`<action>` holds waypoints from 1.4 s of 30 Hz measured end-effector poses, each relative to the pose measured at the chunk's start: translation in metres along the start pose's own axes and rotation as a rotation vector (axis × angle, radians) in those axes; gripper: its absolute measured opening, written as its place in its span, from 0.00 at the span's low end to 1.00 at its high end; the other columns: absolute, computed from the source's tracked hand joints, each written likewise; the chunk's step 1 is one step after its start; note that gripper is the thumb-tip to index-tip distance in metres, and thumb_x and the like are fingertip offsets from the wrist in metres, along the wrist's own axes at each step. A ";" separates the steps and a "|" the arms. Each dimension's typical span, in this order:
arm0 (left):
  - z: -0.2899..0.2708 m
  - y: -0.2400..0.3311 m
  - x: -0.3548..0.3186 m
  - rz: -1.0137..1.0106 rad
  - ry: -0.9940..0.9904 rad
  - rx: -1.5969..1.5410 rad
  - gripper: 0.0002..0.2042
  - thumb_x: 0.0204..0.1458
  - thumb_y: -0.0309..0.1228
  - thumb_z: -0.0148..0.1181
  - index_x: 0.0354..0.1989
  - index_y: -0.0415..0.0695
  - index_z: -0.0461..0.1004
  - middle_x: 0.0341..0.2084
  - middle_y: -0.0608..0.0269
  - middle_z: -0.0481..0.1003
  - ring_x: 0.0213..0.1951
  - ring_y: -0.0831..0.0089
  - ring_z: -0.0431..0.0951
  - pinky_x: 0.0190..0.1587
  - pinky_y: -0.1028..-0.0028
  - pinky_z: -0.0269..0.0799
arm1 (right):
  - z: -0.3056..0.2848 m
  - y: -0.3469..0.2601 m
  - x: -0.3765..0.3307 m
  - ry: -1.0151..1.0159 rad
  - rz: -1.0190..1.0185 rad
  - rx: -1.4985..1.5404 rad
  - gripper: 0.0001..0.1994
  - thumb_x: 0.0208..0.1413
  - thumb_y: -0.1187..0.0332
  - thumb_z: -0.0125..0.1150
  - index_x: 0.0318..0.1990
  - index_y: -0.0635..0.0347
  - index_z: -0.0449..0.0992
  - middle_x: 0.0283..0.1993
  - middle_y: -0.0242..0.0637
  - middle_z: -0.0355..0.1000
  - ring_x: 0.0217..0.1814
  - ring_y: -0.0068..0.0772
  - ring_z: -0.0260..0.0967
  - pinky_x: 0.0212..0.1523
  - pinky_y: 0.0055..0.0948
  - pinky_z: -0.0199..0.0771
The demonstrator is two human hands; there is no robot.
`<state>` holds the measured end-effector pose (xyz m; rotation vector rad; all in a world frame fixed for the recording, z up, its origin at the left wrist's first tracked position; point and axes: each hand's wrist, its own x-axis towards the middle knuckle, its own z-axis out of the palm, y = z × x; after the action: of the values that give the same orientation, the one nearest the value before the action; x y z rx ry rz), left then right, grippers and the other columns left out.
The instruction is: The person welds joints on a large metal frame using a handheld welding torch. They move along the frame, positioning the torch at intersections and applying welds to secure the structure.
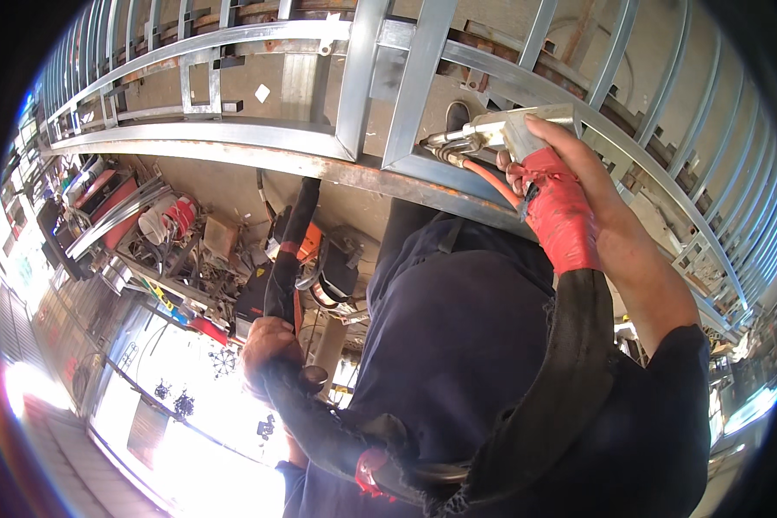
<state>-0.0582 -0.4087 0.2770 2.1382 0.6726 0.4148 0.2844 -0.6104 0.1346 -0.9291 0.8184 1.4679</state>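
My right hand [578,164] is closed round the grey handle of a welding gun [501,126] with a metal head. Thick red tape [563,216] wraps the handle's lower end, and a thin orange hose runs from beside the head. The gun is held just above the corner where silvery square tubes meet. From the tape, a black-sleeved cable [570,354] loops across my front, its cloth frayed in places. Over on the left, my left hand [272,350] is wrapped round this same cable, which continues up toward the frame's edge.
A large metal frame [224,136] of square tubes and upright bars spans the far side. Beneath its middle shows a shoe [457,115]. To the left, a cluttered bench holds an orange-and-black machine [306,244], a welding helmet [330,274] and scrap metal. Bright daylight enters lower left.
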 end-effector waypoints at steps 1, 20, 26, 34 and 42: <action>-0.001 0.002 0.001 0.004 0.009 0.002 0.30 0.46 0.51 0.80 0.43 0.38 0.74 0.20 0.65 0.70 0.28 0.66 0.74 0.39 0.63 0.74 | 0.001 -0.001 0.001 -0.004 0.027 0.001 0.20 0.64 0.57 0.65 0.53 0.61 0.71 0.42 0.45 0.77 0.38 0.38 0.80 0.30 0.44 0.83; 0.014 -0.004 0.014 -0.008 0.083 -0.026 0.30 0.47 0.51 0.78 0.44 0.38 0.74 0.19 0.66 0.70 0.27 0.67 0.74 0.39 0.62 0.74 | 0.019 -0.008 -0.001 0.094 0.026 -0.069 0.20 0.62 0.57 0.67 0.53 0.60 0.71 0.41 0.43 0.76 0.41 0.37 0.79 0.34 0.43 0.83; 0.013 -0.006 0.012 -0.013 0.098 -0.038 0.30 0.48 0.51 0.78 0.44 0.38 0.74 0.19 0.66 0.70 0.27 0.68 0.73 0.39 0.62 0.74 | 0.023 -0.008 0.001 0.091 0.036 -0.049 0.21 0.62 0.57 0.68 0.53 0.62 0.72 0.43 0.46 0.76 0.42 0.38 0.79 0.33 0.43 0.83; 0.014 -0.005 0.012 -0.012 0.123 -0.047 0.30 0.49 0.51 0.77 0.45 0.38 0.74 0.18 0.67 0.69 0.27 0.68 0.73 0.40 0.62 0.73 | 0.017 -0.011 0.001 0.047 0.053 -0.117 0.21 0.64 0.58 0.66 0.56 0.63 0.72 0.44 0.46 0.76 0.41 0.39 0.79 0.33 0.44 0.84; 0.016 -0.005 0.012 -0.010 0.142 -0.064 0.30 0.49 0.51 0.77 0.45 0.37 0.74 0.18 0.67 0.69 0.27 0.69 0.73 0.40 0.61 0.73 | 0.020 -0.010 -0.003 0.017 0.047 -0.136 0.23 0.65 0.56 0.64 0.59 0.64 0.72 0.45 0.45 0.77 0.42 0.35 0.78 0.39 0.40 0.83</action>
<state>-0.0421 -0.4086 0.2639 2.0580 0.7394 0.5790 0.2929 -0.5930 0.1462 -1.0311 0.7641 1.5743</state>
